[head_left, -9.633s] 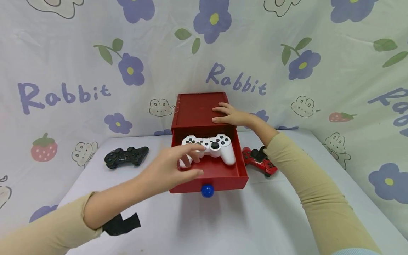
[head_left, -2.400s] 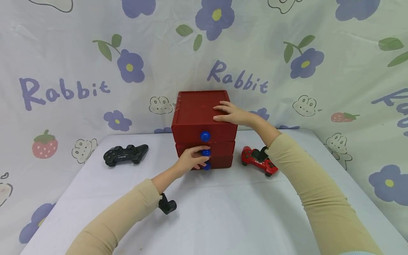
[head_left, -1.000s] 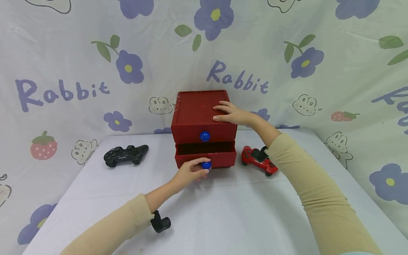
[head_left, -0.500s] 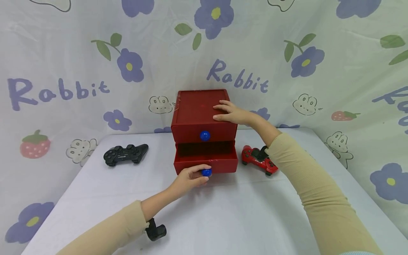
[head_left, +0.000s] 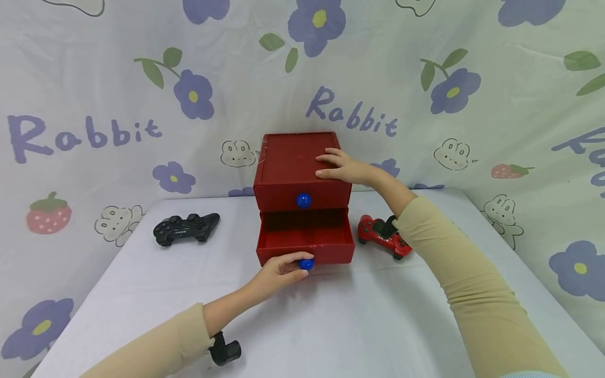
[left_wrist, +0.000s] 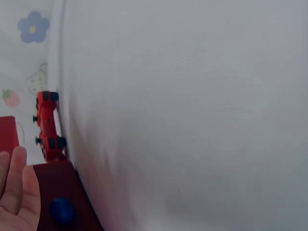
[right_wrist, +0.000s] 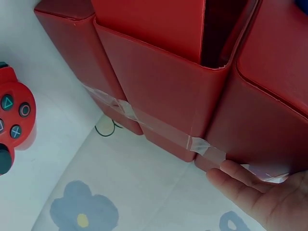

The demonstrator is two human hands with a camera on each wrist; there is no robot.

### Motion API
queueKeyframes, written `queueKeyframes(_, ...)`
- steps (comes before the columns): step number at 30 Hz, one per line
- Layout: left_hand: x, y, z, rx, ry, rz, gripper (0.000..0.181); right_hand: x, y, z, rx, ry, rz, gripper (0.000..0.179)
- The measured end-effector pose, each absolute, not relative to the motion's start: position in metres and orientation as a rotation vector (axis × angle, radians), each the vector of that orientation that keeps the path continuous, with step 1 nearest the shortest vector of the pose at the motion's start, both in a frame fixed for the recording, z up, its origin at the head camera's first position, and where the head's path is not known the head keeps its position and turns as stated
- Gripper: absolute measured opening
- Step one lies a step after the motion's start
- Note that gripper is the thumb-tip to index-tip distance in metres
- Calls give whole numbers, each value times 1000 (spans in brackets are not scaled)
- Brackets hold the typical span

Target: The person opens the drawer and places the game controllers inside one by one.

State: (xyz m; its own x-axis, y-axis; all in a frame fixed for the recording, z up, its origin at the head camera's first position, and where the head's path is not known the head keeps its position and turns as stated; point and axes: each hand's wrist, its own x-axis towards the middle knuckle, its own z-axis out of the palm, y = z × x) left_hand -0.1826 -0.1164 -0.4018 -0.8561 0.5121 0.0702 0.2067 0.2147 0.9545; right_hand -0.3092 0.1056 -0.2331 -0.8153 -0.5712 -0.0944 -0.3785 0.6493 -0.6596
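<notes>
A red three-drawer cabinet stands at the back middle of the table. Its middle drawer is pulled out, and the visible part of its inside holds nothing. My left hand pinches that drawer's blue knob between thumb and fingers. Above it, the top drawer is closed. The bottom drawer is hidden in the head view. My right hand rests on the cabinet's top right edge, fingers spread. In the right wrist view, tape runs across the stacked drawer units.
A black game controller lies left of the cabinet. A red game controller lies close to its right side, partly under my right wrist's camera strap. A patterned cloth hangs behind the white table.
Top drawer, earlier open with a white game controller inside, is closed. My left hand has since drawn the middle drawer out towards me. My right hand stays on the cabinet.
</notes>
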Motion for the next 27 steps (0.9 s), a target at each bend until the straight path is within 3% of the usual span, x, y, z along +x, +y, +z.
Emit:
queueKeyframes(6,-174,-118,-401,729,2204,1665,40,-337,110,-254,-768,2597,-926,64)
queueKeyframes(27,-159,-123,-399,788,2183,1549,39,-336,111,-255,-794,2606,-922,62)
